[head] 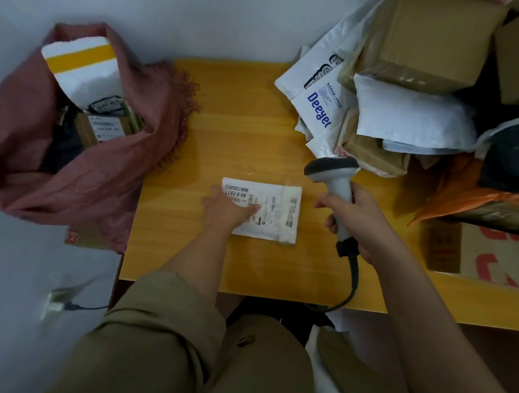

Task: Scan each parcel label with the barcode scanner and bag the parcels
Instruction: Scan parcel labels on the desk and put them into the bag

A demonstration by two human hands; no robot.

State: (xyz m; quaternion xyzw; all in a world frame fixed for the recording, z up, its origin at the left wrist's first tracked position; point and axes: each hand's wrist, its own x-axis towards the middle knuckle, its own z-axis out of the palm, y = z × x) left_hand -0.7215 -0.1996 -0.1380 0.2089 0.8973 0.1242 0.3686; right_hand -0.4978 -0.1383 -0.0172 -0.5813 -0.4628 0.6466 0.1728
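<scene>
Parcel: I see a flat white parcel [266, 209] label-up on the yellow table [238, 132].
Left hand [227, 207]: my fingers lie straight, pressing its label.
Right hand [360, 219]: my fingers are wrapped round the scanner [335, 182] handle, just beside the parcel.
Bag [128, 171]: pink, open, parcels inside.

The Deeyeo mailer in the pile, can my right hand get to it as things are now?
Probably not yet: the right hand grips the barcode scanner, so no fingers are free. The Deeyeo mailer itself lies exposed on the pile's near edge, unblocked.
</scene>
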